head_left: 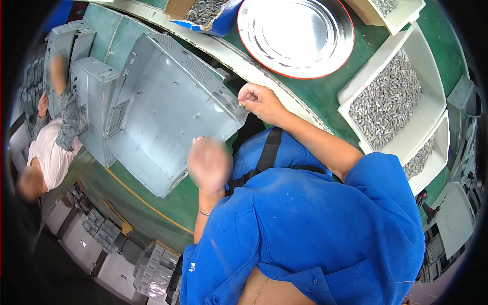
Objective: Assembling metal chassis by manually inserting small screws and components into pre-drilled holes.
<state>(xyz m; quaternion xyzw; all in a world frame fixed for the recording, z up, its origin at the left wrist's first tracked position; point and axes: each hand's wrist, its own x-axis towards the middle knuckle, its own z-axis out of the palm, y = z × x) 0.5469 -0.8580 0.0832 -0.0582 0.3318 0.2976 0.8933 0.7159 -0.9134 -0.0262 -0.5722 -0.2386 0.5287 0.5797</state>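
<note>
A large grey sheet-metal case (162, 109) lies open side up in front of me, with small studs on its inner floor and punched holes in its walls. My right hand (260, 103) is at the case's right corner, fingers closed in a pinch. A tiny pale speck shows at the fingertips, too small to name. My left hand (209, 165) is by the near edge of the case; it is blurred, so its grip cannot be made out, and I cannot tell whether it touches the metal.
A shiny round tray (297, 33) with a red rim sits on the green table. White bins (432, 66) of small metal fasteners (386, 96) stand at right, a cardboard box (178, 9) of similar parts at the top. A co-worker (53, 142) is at left beside more grey cases (94, 101).
</note>
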